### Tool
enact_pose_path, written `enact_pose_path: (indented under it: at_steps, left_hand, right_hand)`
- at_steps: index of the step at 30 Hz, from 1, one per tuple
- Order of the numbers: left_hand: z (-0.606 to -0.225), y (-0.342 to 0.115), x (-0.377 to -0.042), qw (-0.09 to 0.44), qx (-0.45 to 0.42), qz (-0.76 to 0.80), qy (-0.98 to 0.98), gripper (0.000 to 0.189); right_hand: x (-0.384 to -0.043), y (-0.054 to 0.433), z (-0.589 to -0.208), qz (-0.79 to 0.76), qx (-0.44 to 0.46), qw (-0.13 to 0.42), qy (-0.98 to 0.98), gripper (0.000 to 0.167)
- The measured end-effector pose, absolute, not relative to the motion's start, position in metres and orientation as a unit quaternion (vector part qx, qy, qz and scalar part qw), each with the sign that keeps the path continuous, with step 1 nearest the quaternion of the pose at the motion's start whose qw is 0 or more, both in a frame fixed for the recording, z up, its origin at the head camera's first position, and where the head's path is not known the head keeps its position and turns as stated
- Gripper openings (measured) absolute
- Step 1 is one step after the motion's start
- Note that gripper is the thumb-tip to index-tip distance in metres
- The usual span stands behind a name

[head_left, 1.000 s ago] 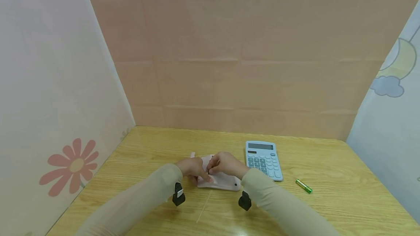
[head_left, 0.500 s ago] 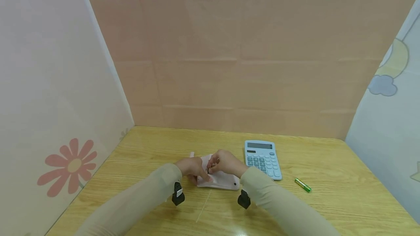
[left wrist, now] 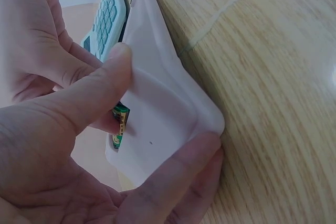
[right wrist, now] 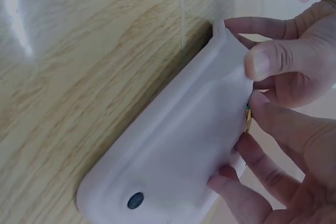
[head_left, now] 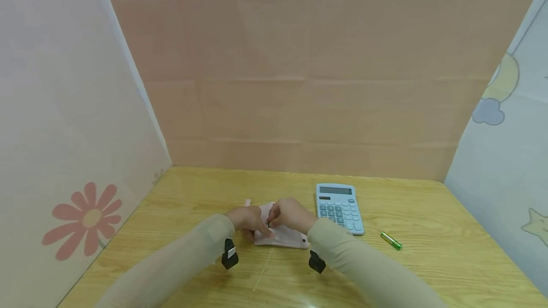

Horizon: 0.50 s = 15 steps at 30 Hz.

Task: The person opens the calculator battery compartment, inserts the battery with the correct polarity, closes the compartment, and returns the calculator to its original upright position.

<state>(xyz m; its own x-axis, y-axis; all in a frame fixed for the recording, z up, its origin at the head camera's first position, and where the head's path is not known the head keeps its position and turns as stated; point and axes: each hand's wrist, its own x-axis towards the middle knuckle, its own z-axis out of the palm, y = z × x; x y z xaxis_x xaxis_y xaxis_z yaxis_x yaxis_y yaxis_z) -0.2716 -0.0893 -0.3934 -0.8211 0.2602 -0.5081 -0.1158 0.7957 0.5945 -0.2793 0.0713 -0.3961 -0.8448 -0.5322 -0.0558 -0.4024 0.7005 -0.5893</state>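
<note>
A pale pink, round-cornered plastic device (head_left: 291,238) lies on the table with a black round foot (right wrist: 135,200) facing up. My left hand (head_left: 252,220) grips its left end, thumb on the upper face and fingers round the far edge and corner. Inside a recess in the device sits a green and gold battery (left wrist: 122,118), partly hidden by fingers. My right hand (head_left: 291,215) bends over the recess from the right and pinches the battery between thumb and finger; its other fingertips touch the device. A short pink strip (head_left: 248,202) sticks out behind the left hand.
A light blue calculator (head_left: 340,208) lies face up beyond the right wrist. Farther right is a loose green battery (head_left: 391,240). The wooden table (head_left: 205,184) meets a tan back wall and pale side walls.
The view has shifted a little, so everything appears slightly farther left. The right fingers have closed in slightly over the recess; the left hand keeps its hold on the pink device.
</note>
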Motion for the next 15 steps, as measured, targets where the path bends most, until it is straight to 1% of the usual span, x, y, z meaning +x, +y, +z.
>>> enact_pose_path:
  at_steps: [6, 11, 15]
  left_hand:
    - [-0.3907, -0.0880, -0.2706, 0.294, 0.041, 0.303, 0.906, 0.052]
    - [-0.3891, -0.0882, -0.2708, 0.295, 0.039, 0.297, 0.907, 0.054]
    - [-0.3890, -0.0889, -0.2713, 0.297, 0.038, 0.300, 0.906, 0.051]
  right_hand:
    - [-0.2829, 0.0722, -0.3965, -0.285, -0.256, 0.115, 0.916, 0.004]
    - [-0.2857, 0.0732, -0.3948, -0.290, -0.254, 0.126, 0.914, 0.004]
    - [-0.2879, 0.0739, -0.3956, -0.300, -0.253, 0.130, 0.911, 0.004]
